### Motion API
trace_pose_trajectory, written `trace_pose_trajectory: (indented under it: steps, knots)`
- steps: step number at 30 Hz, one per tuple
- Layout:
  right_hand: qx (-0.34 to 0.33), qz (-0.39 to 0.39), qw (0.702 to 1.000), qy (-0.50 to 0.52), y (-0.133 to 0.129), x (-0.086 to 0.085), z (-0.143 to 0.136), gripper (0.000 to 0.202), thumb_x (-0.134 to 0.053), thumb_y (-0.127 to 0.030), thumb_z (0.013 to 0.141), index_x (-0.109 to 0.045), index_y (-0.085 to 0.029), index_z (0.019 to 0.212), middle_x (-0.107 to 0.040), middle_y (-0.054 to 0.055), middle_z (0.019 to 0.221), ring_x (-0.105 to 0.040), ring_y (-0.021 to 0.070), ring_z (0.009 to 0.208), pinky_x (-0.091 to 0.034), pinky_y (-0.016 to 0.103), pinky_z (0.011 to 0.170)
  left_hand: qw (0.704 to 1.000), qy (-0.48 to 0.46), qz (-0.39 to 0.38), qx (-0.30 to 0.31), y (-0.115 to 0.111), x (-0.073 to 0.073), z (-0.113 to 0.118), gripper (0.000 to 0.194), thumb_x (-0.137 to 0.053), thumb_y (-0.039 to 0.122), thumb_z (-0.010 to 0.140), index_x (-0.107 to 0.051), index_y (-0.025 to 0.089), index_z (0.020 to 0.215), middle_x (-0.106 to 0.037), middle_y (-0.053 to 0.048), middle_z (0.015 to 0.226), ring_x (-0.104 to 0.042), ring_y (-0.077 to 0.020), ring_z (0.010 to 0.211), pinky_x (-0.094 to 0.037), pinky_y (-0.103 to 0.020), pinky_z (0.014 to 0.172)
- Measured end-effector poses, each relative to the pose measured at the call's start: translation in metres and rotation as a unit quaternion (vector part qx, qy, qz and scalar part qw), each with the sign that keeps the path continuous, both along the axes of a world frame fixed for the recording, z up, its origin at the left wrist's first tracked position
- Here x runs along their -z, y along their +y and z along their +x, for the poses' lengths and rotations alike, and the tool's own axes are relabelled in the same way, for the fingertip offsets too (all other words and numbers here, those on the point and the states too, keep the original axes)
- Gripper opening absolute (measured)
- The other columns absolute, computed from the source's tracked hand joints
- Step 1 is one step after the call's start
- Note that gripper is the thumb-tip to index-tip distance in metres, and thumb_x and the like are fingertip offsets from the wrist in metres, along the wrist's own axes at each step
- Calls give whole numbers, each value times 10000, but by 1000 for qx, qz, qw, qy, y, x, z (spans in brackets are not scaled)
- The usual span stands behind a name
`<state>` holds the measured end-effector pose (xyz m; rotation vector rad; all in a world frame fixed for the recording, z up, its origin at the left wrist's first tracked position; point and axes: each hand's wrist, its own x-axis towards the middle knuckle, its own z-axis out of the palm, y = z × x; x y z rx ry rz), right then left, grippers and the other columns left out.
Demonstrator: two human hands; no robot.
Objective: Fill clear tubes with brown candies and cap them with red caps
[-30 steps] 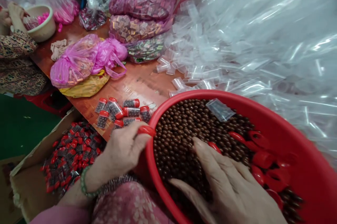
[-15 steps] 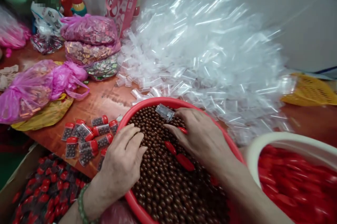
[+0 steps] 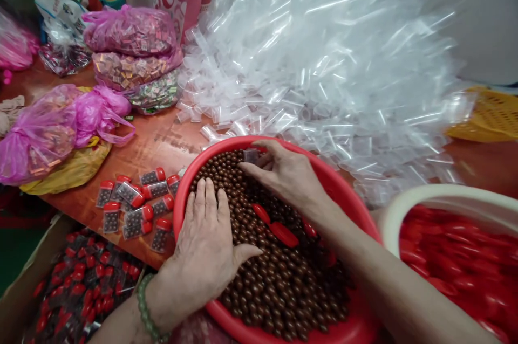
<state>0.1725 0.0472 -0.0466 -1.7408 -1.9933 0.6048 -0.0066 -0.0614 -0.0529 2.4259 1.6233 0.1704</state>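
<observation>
My left hand [image 3: 208,241] lies flat, fingers spread, over the left side of a red basin [image 3: 370,225] full of small round brown balls [image 3: 279,293]. At the basin's far side, my right hand [image 3: 283,171] pinches a small clear plastic container [image 3: 251,156] between thumb and fingers, just above the balls. Its far end is partly hidden by the fingers. Red plastic caps [image 3: 284,234] lie on the balls between my hands. Left of the basin, several filled containers with red caps [image 3: 131,194] are grouped on the table.
Behind the basin rises a big heap of clear containers [image 3: 307,63]. A white tub [image 3: 437,193] of red caps stands at the right. Pink bags [image 3: 133,36] sit at the back left. Below the table edge, a box holds many capped containers [image 3: 87,279].
My left hand has moved inward and flattened, its fingers spreading over the balls. My right hand has turned and shifted slightly left with the clear container. The whole view has shifted slightly.
</observation>
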Motion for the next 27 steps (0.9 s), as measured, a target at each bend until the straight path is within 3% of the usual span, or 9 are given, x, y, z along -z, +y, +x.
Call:
trace_pose_trajectory:
  steps: [5, 8, 13, 16, 21, 24, 27]
  knots:
    - [8, -84, 996, 38, -16, 10, -13, 144, -662, -354, 758, -597, -227, 773, -677, 23, 718, -626, 202, 674, -476, 322, 674, 1000, 20, -11, 11, 5, -2, 5, 933, -557, 597, 892, -321, -103, 1462, -246, -369, 1556, -217, -449, 1478, -366, -594, 1147]
    - [0, -167, 983, 75, -19, 9, -9, 176, -663, -329, 702, -531, -230, 643, -624, -2, 638, -573, 174, 621, -454, 297, 608, 999, 21, -20, 24, 7, -2, 5, 864, -532, 541, 929, -316, -99, 1467, -246, -354, 1562, -220, -436, 1478, -362, -574, 1158]
    - [-13, -339, 925, 172, -17, 6, -3, 214, -625, -378, 685, -485, -235, 609, -506, -60, 496, -479, 117, 424, -388, 241, 416, 999, -4, -14, 47, 11, -1, 5, 782, -531, 473, 951, -316, -60, 1480, -274, -326, 1572, -237, -417, 1485, -358, -563, 1168]
    - [-17, -405, 886, 226, -19, 2, -3, 244, -612, -397, 670, -451, -234, 585, -446, -81, 462, -380, 75, 336, -314, 212, 342, 998, -35, -10, 52, 14, -2, 4, 711, -547, 407, 956, -327, -3, 1492, -341, -287, 1566, -294, -401, 1477, -362, -575, 1165]
    - [-53, -468, 833, 290, -21, 0, -1, 268, -639, -442, 644, -556, -192, 596, -513, -49, 456, -343, 51, 300, -238, 194, 287, 986, -142, 37, 78, 23, -3, 0, 499, -554, 260, 963, -453, 129, 1433, -558, -165, 1452, -501, -321, 1371, -413, -569, 1137]
    - [-69, -481, 815, 314, -25, 2, 0, 332, -650, -476, 660, -548, -177, 561, -492, -47, 412, -309, 37, 278, -199, 183, 269, 965, -233, 59, 101, 26, -3, -2, 420, -582, 242, 953, -522, 122, 1350, -673, -146, 1310, -629, -264, 1230, -484, -496, 1094]
    - [-84, -482, 808, 329, -31, -1, -2, 388, -664, -520, 696, -578, -161, 575, -550, -21, 441, -367, 42, 290, -246, 173, 275, 945, -293, 83, 119, 27, -4, -2, 325, -580, 189, 949, -573, 136, 1270, -711, -132, 1242, -672, -233, 1161, -544, -429, 1029]
